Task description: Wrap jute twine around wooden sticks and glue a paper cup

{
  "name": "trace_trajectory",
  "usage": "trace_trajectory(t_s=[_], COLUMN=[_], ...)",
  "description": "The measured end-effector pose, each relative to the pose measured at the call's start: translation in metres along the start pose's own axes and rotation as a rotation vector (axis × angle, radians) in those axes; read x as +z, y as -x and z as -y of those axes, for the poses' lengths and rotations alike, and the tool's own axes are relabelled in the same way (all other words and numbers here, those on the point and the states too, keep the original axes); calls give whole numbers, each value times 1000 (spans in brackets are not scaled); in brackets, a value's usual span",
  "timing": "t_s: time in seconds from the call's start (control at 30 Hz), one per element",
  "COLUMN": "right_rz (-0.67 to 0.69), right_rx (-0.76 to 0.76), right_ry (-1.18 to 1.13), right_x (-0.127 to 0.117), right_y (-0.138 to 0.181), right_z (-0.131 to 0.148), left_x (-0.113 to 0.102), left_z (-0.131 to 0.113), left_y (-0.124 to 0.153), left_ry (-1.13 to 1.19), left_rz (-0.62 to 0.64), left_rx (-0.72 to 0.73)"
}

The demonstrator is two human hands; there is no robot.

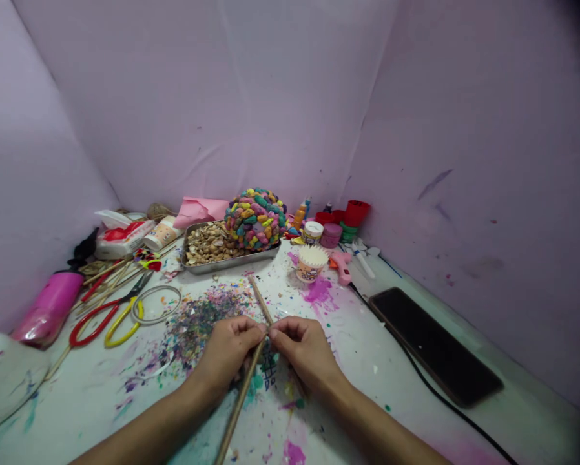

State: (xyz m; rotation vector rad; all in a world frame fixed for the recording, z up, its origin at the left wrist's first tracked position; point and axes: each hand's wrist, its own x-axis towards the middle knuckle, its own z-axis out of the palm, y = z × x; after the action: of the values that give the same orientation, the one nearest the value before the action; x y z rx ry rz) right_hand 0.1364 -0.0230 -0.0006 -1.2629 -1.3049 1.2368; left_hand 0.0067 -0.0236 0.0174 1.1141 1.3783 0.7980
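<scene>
Two thin brown sticks meet at an angle at my fingertips. One stick [241, 407] runs down toward the near edge of the view. The other stick [261, 298] points away to the upper left and seems to continue under my right hand. My left hand [234, 345] is closed, thumb and forefinger pinching where the sticks meet. Right beside it, my right hand [302, 349] pinches the same spot, the two thumbs nearly touching. Whatever lies between the fingertips is too small to make out. Beneath the hands the white table is strewn with coloured crumbs [197, 329] and paint stains.
A metal tray [232, 261] of shells holds a colourful ball [256, 219] at the back. Left are scissors [93, 326], a metal ring [157, 305] and a pink bottle [52, 303]. Right are a paper cup [311, 265], pink glue gun [341, 267], phone [435, 345] and black cable [425, 378].
</scene>
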Motion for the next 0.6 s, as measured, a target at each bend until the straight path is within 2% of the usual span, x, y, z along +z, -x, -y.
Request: trace_trajectory(t_s=[0.13, 0.4, 0.6], right_rz=[6, -1, 39], right_rx=[11, 63, 173], right_ry=[-30, -95, -128], right_x=[0, -1, -4], right_y=[0, -2, -2], right_z=[0, 2, 5], left_x=[0, 0, 1], left_z=[-1, 0, 3], left_y=[1, 2, 0], left_ry=[70, 75, 84], left_rz=[0, -24, -16], left_rx=[-19, 89, 85])
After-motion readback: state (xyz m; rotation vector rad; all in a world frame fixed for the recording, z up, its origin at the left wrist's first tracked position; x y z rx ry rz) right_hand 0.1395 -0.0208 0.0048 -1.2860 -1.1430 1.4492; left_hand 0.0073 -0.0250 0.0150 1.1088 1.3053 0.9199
